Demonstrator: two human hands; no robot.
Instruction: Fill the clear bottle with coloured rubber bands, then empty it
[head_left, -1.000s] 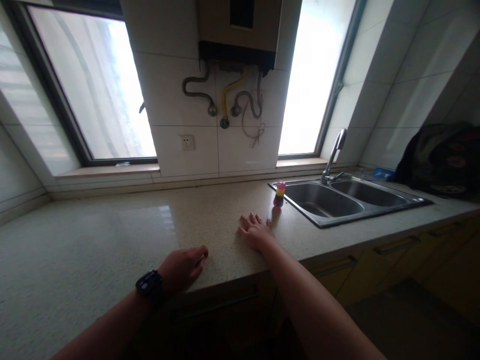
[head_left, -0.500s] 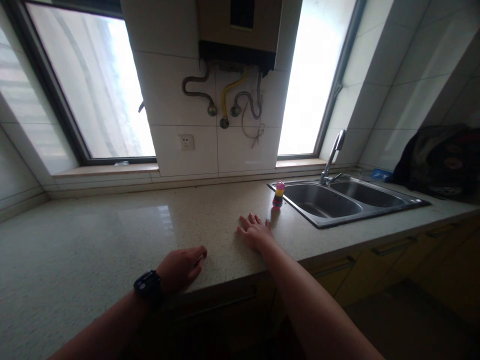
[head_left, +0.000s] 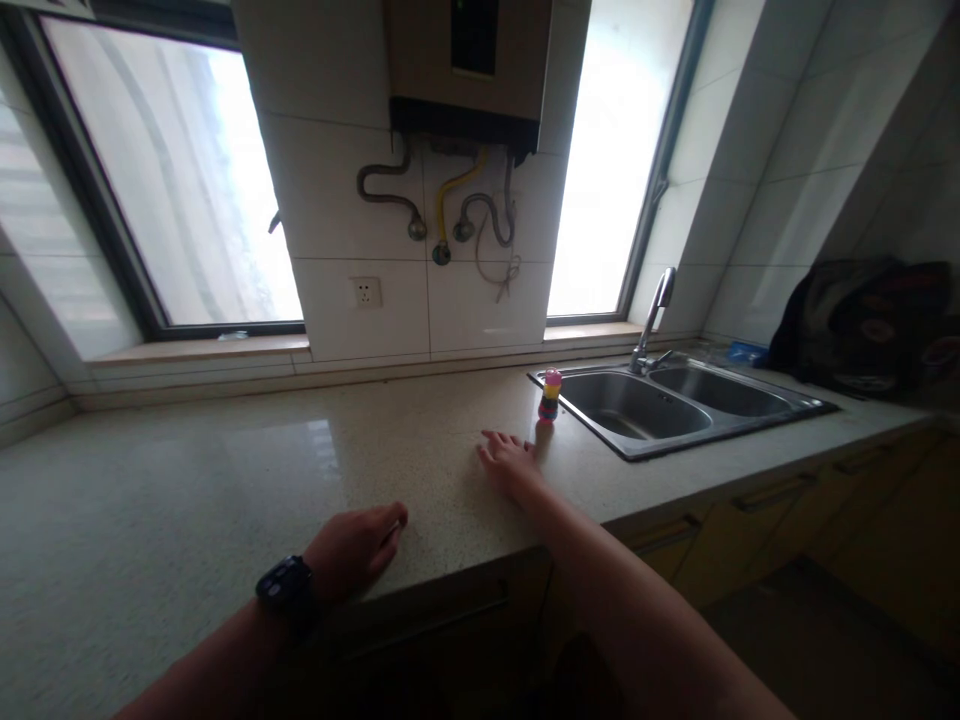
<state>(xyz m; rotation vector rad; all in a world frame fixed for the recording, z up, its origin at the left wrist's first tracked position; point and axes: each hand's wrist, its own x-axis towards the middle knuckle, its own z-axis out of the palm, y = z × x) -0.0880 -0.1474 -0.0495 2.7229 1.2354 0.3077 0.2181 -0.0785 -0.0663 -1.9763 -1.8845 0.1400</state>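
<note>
A small bottle-shaped item [head_left: 550,396] in pink, yellow and dark bands stands upright on the pale speckled counter [head_left: 420,440], close to the sink's left rim. Just left of it and nearer to me is my right hand [head_left: 510,465], palm down with fingers stretched out; it holds nothing and does not touch the item. My left hand [head_left: 356,548] rests by the counter's front edge with curled fingers, thumb and forefinger together. Whatever may be inside that grip is hidden or too small to name. A dark watch [head_left: 285,588] is on the left wrist.
A double-bowl steel sink [head_left: 679,447] with a tall faucet [head_left: 652,320] lies to the right. Beyond it sits a dark bag [head_left: 862,325]. A water heater [head_left: 465,70] with pipes hangs on the tiled wall between two windows. Yellow cabinets [head_left: 787,520] are below.
The view has shifted slightly, so the scene sits a little further left and lower. My right hand's fingers are a bit closer together. The banded item still stands by the sink.
</note>
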